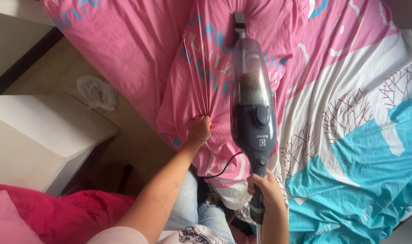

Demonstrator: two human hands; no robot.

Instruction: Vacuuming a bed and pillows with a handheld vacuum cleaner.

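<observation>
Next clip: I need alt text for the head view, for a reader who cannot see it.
Seen from above, a person's right hand grips the handle of a grey handheld vacuum whose nozzle rests on a pink pillow, while the left hand bunches the pillow's edge. The bed carries a white and turquoise sheet; a white bedside table stands to the left.

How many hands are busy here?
2. The left hand bunches the pink pillow on the bed; the right hand grips the handheld vacuum by its handle. No other hands show.
</observation>
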